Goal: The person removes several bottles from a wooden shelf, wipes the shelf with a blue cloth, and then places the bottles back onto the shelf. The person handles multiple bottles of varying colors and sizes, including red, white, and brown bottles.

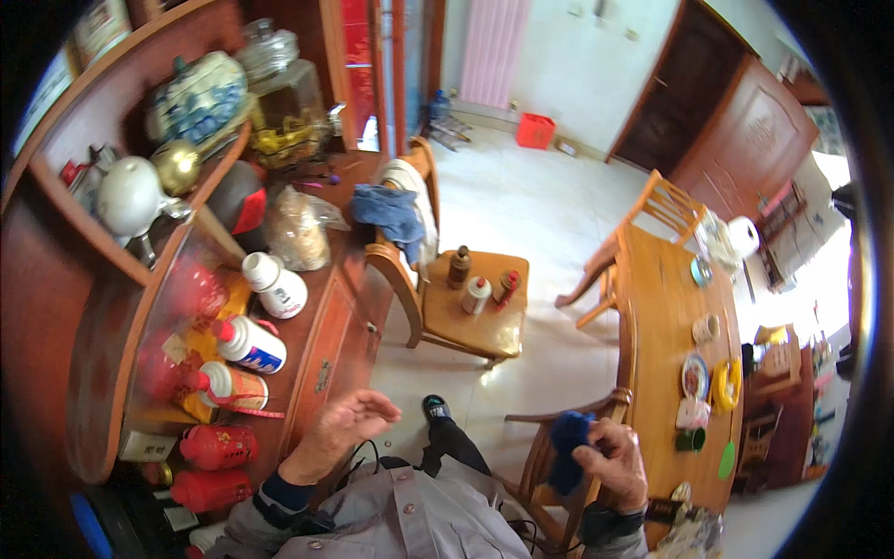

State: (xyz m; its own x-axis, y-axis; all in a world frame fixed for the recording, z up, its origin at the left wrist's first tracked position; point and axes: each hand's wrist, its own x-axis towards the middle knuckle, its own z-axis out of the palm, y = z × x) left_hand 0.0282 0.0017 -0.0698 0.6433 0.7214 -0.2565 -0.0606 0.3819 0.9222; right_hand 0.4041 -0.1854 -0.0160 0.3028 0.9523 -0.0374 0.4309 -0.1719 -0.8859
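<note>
Bunched in my right hand is a dark blue cloth, hanging over a wooden chair. My left hand is held in the air with fingers apart and nothing in it, near the front of a reddish wooden cabinet. Along the cabinet top stand white bottles, one with a blue label and one with an orange label. Close to them are a red bottle, a second red bottle and a plain white bottle.
Ahead, a wooden chair holds a brown bottle, a white bottle with a red cap and a blue towel over its back. On the right, a wooden table bears a plate of food and a cup. A red bin sits by the wall.
</note>
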